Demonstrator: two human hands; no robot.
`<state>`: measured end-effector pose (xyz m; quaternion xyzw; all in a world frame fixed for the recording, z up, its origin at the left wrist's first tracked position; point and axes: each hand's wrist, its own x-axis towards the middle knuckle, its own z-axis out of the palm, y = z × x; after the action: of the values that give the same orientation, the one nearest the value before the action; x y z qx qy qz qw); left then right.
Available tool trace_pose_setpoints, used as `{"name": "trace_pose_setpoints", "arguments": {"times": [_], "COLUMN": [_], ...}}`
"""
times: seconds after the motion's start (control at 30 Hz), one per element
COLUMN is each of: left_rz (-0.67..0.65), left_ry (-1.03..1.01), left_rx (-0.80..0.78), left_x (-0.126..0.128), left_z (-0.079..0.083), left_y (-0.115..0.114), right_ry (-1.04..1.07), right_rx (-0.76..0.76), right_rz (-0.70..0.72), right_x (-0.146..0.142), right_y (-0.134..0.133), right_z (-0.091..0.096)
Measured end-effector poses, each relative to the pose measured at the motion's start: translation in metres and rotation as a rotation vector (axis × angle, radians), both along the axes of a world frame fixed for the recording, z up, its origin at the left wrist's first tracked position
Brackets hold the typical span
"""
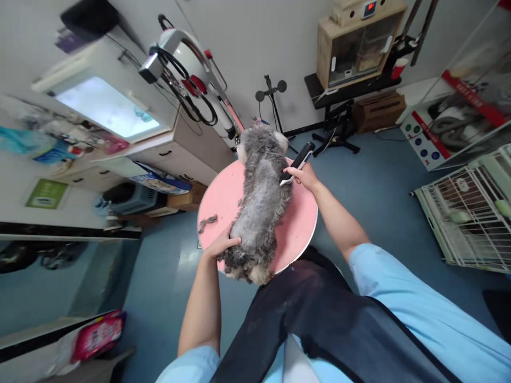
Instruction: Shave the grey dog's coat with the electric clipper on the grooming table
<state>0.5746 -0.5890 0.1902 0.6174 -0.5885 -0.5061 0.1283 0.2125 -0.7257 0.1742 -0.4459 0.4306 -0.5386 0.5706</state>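
The right hand has its fingers wrapped around a black electric clipper, gripping the body near the middle with the blade end just ahead of the fingertips, pressed into the coat on the shoulder of a small grey dog. The left hand is laid open and flat on the dog's rump, fingers spread over the fur rather than clenched, so it's steadying, not grabbing.

Handling-wise: the clipper looks like a light, rigid plastic tool, probably smooth enough to slip in a loose grip, so that mid-body hold seems sensible. The dog is the tricky bit: soft, squirmy, and its coat looks damp or clumpy, so fur alone likely gives nothing to hold. A flat palm on the hindquarters or a hand under the belly seems the safer bet than pinching hair or skin.

Out past the fingers, the dog stands lengthwise on a round pink worktop, head pointing away from the person. A tuft of cut fur lies on the pink surface to the left of the left hand. Further off there's a wire cage on the right and a white dryer on a stand behind the dog's head.
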Motion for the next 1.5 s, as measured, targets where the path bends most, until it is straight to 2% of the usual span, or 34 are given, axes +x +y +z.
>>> {"name": "trace_pose_setpoints", "arguments": {"times": [0.2,0.33,0.43,0.5,0.6,0.63,0.73,0.9,1.0,1.07,1.1,1.2,1.23,1.33,1.5], "left_rz": [0.023,0.059,0.070,0.059,0.045,0.047,0.047,0.003,-0.012,-0.029,-0.039,-0.061,-0.063,-0.052,-0.057], "left_ry": [0.014,0.074,0.099,0.104,0.117,0.124,0.152,0.171,0.167,0.159,0.153,0.146,0.148,0.160,0.170], "left_rx": [0.062,0.138,0.158,0.158,0.159,0.165,0.195,0.193,0.184,0.180,0.179,0.166,0.165,0.186,0.168], "left_x": [0.004,0.005,0.005,0.006,0.007,0.008,0.008,0.011,0.012,0.013,0.013,0.012,0.012,0.010,0.009], "left_z": [0.002,0.002,0.002,0.002,0.000,0.000,-0.001,-0.002,-0.004,-0.005,-0.005,-0.006,-0.006,-0.005,-0.003], "left_y": [0.001,0.002,0.001,0.000,0.000,0.000,0.001,0.000,-0.001,-0.002,-0.002,-0.003,-0.003,-0.003,-0.002], "right_ry": [-0.190,-0.349,-0.411,-0.424,-0.408,-0.384,-0.311,-0.363,-0.383,-0.389,-0.397,-0.412,-0.405,-0.372,-0.414], "right_rx": [0.045,0.088,0.098,0.089,0.080,0.083,0.101,0.125,0.138,0.144,0.147,0.152,0.148,0.131,0.151], "right_rz": [-0.107,-0.158,-0.107,-0.157,-0.391,-0.432,-0.394,-0.333,-0.230,-0.196,-0.229,-0.437,-0.469,-0.384,-0.276], "right_x": [0.018,0.038,0.046,0.045,0.040,0.039,0.045,0.066,0.071,0.069,0.066,0.059,0.058,0.062,0.077], "right_y": [0.050,0.091,0.112,0.111,0.093,0.087,0.086,0.127,0.146,0.146,0.142,0.126,0.121,0.120,0.142], "right_z": [-0.035,-0.047,-0.052,-0.051,-0.044,-0.042,-0.039,-0.048,-0.051,-0.050,-0.048,-0.041,-0.040,-0.038,-0.046]}}
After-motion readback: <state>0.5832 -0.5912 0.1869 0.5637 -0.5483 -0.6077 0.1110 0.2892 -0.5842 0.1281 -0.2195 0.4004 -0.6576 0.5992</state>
